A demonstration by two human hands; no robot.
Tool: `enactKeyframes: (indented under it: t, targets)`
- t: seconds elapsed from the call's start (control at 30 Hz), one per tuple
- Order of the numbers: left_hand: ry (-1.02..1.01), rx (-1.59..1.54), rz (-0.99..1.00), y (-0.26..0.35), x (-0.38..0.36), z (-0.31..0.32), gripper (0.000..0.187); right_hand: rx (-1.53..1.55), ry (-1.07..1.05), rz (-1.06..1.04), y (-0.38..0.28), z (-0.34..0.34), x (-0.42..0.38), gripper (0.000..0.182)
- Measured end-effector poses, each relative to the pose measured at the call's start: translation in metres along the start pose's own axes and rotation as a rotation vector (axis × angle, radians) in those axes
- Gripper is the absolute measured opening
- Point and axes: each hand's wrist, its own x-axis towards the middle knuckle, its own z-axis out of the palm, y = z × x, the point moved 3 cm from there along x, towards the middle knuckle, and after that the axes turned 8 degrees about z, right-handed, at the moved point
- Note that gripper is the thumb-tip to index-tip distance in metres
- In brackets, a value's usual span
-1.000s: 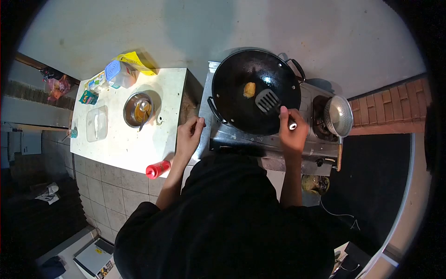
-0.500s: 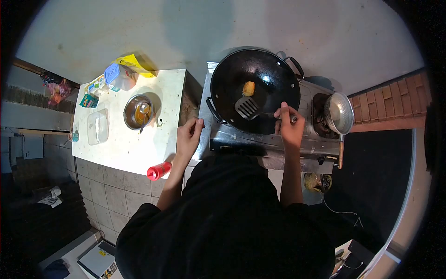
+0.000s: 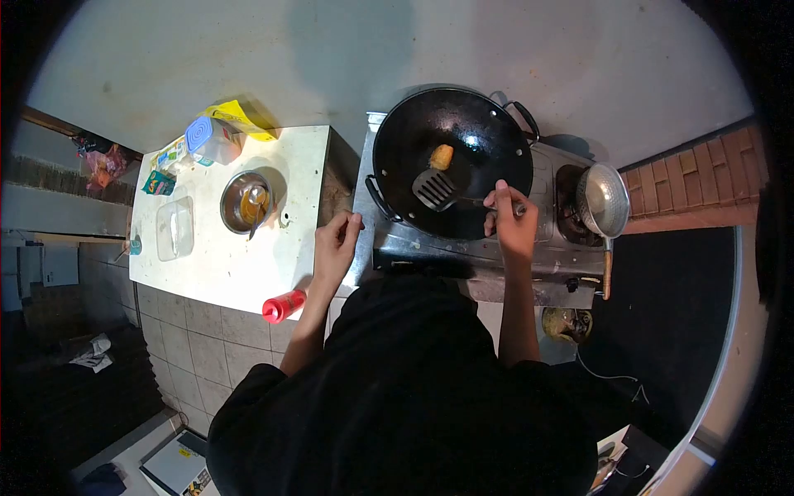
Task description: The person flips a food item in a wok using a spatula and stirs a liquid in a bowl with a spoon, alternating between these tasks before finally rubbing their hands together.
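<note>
My right hand (image 3: 513, 219) is closed around the handle of a slotted turner (image 3: 434, 190). The turner's flat metal head lies in a big black wok (image 3: 488, 182), just below a golden-brown fried piece (image 3: 441, 157) of food and close against it. My left hand (image 3: 335, 244) hangs between the white table and the stove, fingers curled in with the thumb against them; I see nothing held in it. A red bottle (image 3: 284, 307) is by my left forearm at the table's front edge.
On the white table (image 3: 231, 277) are a steel bowl (image 3: 235, 213) with yellow liquid and a spoon, a clear plastic tray (image 3: 174, 227), a blue-lidded container (image 3: 213, 140) and a yellow packet (image 3: 241, 116). A dented metal pan (image 3: 604, 202) sits on the stove's right burner, its wooden handle pointing towards me.
The turner's head has shifted slightly left and up in the wok, and its blade is turned a little. My right hand has moved slightly left with it. My left hand is almost unmoved.
</note>
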Motion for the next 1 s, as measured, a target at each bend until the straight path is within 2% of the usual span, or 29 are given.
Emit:
enactKeyframes:
  t: [0.2,0.3,0.4,0.47,0.53,0.6,0.73,0.77,0.83,0.9,1.0]
  targets:
    - [0.025,-0.005,0.011,0.004,0.002,-0.001,0.032,-0.019,-0.005,-0.027,-0.008,-0.005,-0.008,0.038]
    - [0.06,0.021,0.014,0.004,0.004,0.0,0.036,-0.147,0.016,-0.033,-0.014,-0.015,-0.017,0.036]
    - [0.124,0.008,0.001,0.011,0.007,-0.002,0.04,-0.205,0.039,-0.14,-0.014,-0.023,-0.021,0.034]
    - [0.193,0.137,0.064,0.009,0.007,-0.009,0.041,-0.231,0.054,-0.251,-0.015,-0.026,-0.026,0.033]
    - [0.21,0.139,0.07,0.011,0.009,-0.011,0.036,-0.221,0.058,-0.246,-0.02,-0.027,-0.033,0.032]
    - [0.396,0.073,0.295,0.019,0.013,-0.012,0.03,-0.211,0.063,-0.243,-0.022,-0.029,-0.036,0.032]
    - [0.441,0.053,0.215,0.009,0.015,-0.024,0.019,-0.221,0.076,-0.276,-0.019,-0.032,-0.038,0.032]
    - [0.424,0.145,0.27,0.007,0.015,-0.03,0.009,-0.221,0.069,-0.283,-0.018,-0.033,-0.038,0.032]
    - [0.501,0.12,0.262,-0.002,0.02,-0.04,0.006,-0.226,0.064,-0.294,-0.017,-0.036,-0.039,0.032]
    - [0.61,0.113,0.228,-0.008,0.024,-0.054,0.016,-0.231,0.059,-0.307,-0.016,-0.038,-0.039,0.032]
    - [0.692,0.115,0.237,-0.005,0.032,-0.075,0.019,-0.267,0.088,-0.326,-0.014,-0.043,-0.041,0.031]
